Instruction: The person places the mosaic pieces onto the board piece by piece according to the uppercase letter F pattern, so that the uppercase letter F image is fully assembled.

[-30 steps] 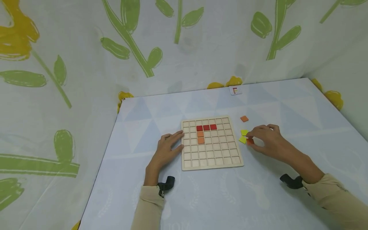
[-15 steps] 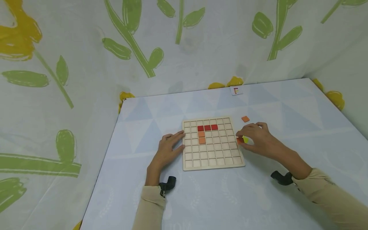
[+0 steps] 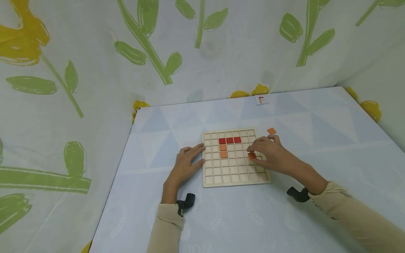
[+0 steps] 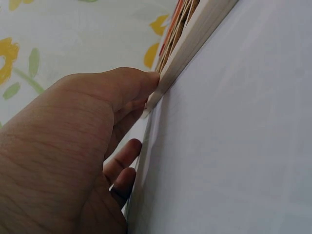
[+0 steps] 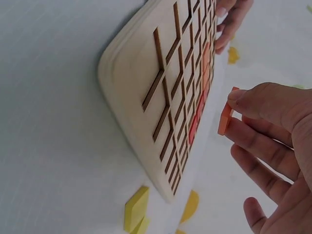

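Note:
A wooden grid board (image 3: 235,171) lies flat, with several tiles in its cells. A row of red tiles (image 3: 229,140) sits near its far side, with two orange tiles (image 3: 223,151) in a column below the leftmost. The left hand (image 3: 186,166) rests with extended fingers and thumb against the board's left edge. Above the board's right part, the right hand (image 3: 274,154) pinches an orange tile (image 5: 225,118) between thumb and fingers. That tile is clear of the board in the right wrist view.
A loose orange tile (image 3: 271,131) lies beyond the right hand. Yellow tiles (image 5: 137,208) lie beside the board, hidden behind the right hand in the head view. A small patterned card (image 3: 262,100) is at the table's far edge, before a printed curtain (image 3: 95,70).
The right hand has carried the orange tile leftward, from beside the yellow tiles to over the board's right part. The left hand stays at the board's edge.

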Demonstrator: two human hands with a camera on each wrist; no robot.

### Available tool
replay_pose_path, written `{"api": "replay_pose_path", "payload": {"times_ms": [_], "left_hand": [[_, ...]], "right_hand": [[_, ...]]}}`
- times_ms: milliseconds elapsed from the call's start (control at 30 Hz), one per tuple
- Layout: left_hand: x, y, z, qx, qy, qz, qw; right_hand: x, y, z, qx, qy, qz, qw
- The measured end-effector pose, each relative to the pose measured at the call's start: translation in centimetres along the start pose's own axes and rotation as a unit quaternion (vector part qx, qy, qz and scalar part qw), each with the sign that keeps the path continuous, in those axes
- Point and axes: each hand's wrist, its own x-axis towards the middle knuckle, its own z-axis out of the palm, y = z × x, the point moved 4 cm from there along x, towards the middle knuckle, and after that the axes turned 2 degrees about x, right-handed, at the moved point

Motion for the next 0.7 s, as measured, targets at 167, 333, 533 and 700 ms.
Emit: {"api": "replay_pose_path", "payload": {"times_ms": [167,333,533,700], "left_hand": [[0.0,-0.1,0.0,-0.004,0.001,-0.001,1.0000],[0.0,-0.2,0.0,-0.002,0.003,0.000,1.0000],[0.0,-0.1,0.0,0.000,-0.001,-0.004,1.0000],[0.0,-0.1,0.0,-0.001,-0.002,-0.003,1.0000]], "right_hand": [[0.9,-0.7,0.6,-0.002,0.003,-0.013,0.9999],[1.8,-1.6,1.1,0.007,-0.003,-0.014,0.9999],[2.7,-2.5,2.0,0.013,-0.016,-0.009,0.9997],[3.2,-3.1,2.7,0.002,-0.013,-0.027,0.9995]]}}
